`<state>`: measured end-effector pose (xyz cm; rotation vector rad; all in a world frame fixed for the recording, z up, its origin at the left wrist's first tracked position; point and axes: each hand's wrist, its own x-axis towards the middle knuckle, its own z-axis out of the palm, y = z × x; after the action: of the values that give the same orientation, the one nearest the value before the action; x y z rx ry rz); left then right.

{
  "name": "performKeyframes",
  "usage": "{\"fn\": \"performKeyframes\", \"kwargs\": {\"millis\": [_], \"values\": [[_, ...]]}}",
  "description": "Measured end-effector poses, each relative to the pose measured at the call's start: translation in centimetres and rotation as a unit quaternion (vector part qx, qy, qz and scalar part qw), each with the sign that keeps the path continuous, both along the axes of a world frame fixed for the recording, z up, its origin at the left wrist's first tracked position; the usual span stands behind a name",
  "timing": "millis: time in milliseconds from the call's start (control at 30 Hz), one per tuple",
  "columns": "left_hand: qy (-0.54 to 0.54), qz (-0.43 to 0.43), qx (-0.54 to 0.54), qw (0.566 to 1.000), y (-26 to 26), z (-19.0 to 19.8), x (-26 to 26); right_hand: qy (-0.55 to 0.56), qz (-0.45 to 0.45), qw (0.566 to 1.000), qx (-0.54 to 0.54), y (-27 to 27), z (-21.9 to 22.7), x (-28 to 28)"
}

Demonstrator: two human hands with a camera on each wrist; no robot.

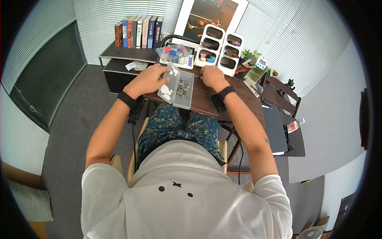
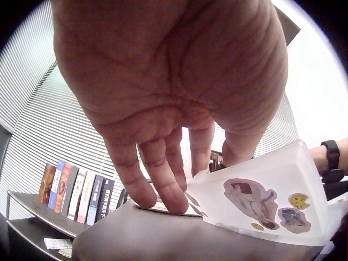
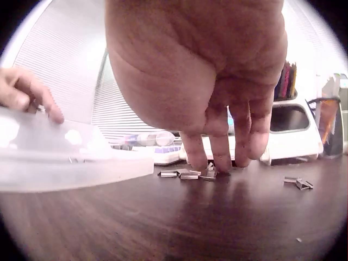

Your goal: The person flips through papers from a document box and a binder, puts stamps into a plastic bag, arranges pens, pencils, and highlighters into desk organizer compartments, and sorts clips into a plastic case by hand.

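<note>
A clear plastic box (image 1: 184, 102) lies on the dark wooden table with its lid tilted up to the left. Several small folded metal clips (image 1: 182, 88) sit inside it. My left hand (image 1: 152, 79) rests at the lid's edge, its thumb and a finger reaching over to the inner side. Stickers show on the outside of the lid (image 2: 244, 187) in the left wrist view. To the right of the box, my right hand (image 1: 214, 76) points its fingertips down at the tabletop. Those fingertips touch loose metal clips (image 3: 189, 175); other clips (image 3: 299, 183) lie farther right.
Behind the box are a calculator (image 1: 186, 62) and a clear bag with coloured items (image 1: 175, 51). White organizers (image 1: 211, 44) stand at the back. A row of books (image 1: 139, 32) tops the left shelf. A bottle (image 1: 295, 125) lies at the right.
</note>
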<state>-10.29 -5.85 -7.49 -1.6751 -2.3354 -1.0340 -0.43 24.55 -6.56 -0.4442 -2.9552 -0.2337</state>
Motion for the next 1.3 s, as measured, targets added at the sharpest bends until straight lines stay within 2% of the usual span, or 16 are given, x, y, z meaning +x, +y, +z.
{"fn": "performKeyframes", "kwargs": {"millis": [33, 133, 167, 233, 267, 333, 433, 700, 833, 900, 967, 1033, 1133, 1233, 1300], "values": [[0.001, -0.002, 0.001, 1.000, 0.0, 0.0, -0.2, 0.000, 0.001, 1.000, 0.001, 0.7, 0.3, 0.3], [-0.009, 0.009, 0.008, 1.000, -0.2, 0.2, -0.4, 0.043, 0.082, 0.986, -0.140, 2.3, 0.2, 0.9], [-0.008, 0.008, 0.008, 1.000, -0.2, 0.5, -0.4, 0.044, 0.081, 0.986, -0.140, 2.6, -0.4, 0.8], [-0.018, 0.012, 0.003, 1.000, -0.3, 0.6, -0.4, 0.074, 0.162, 0.974, -0.137, 2.7, -1.7, 0.6], [-0.018, 0.012, 0.002, 1.000, -0.3, 0.6, -0.3, 0.074, 0.162, 0.974, -0.138, 2.6, -2.1, 0.5], [-0.021, 0.016, 0.005, 1.000, -0.3, 0.7, -0.2, 0.112, 0.292, 0.946, -0.083, 1.7, -2.5, 0.5], [-0.024, 0.016, 0.001, 1.000, -0.5, 0.7, -0.3, 0.096, 0.260, 0.956, -0.094, 0.4, -1.7, 1.9], [-0.035, 0.017, 0.020, 0.999, -0.2, 0.8, 0.0, 0.097, 0.279, 0.947, -0.122, 1.7, -0.1, 8.3], [0.001, 0.026, -0.007, 1.000, 0.0, 0.7, -0.2, 0.118, 0.229, 0.957, -0.131, 3.2, -0.5, 11.1], [0.019, 0.002, 0.012, 1.000, 0.4, 0.2, -0.6, 0.110, 0.220, 0.964, -0.096, 4.3, -0.8, 12.2], [-0.034, 0.010, 0.003, 0.999, 0.9, 0.7, 0.2, 0.120, 0.187, 0.972, -0.076, 4.0, -1.0, 12.8], [-0.022, -0.030, 0.034, 0.999, 2.0, -0.1, -0.8, 0.128, 0.169, 0.976, -0.043, 3.8, -1.8, 12.7], [-0.098, -0.031, -0.007, 0.995, 3.9, 1.1, 0.8, 0.150, 0.146, 0.977, -0.026, 3.8, -3.1, 12.2], [-0.080, -0.053, -0.011, 0.995, 5.9, 0.9, 1.0, 0.166, 0.147, 0.975, -0.032, 3.5, -3.8, 12.1], [-0.065, -0.064, -0.016, 0.996, 7.1, 1.0, 1.1, 0.223, 0.157, 0.962, 0.007, 2.8, -3.7, 12.6]]}}
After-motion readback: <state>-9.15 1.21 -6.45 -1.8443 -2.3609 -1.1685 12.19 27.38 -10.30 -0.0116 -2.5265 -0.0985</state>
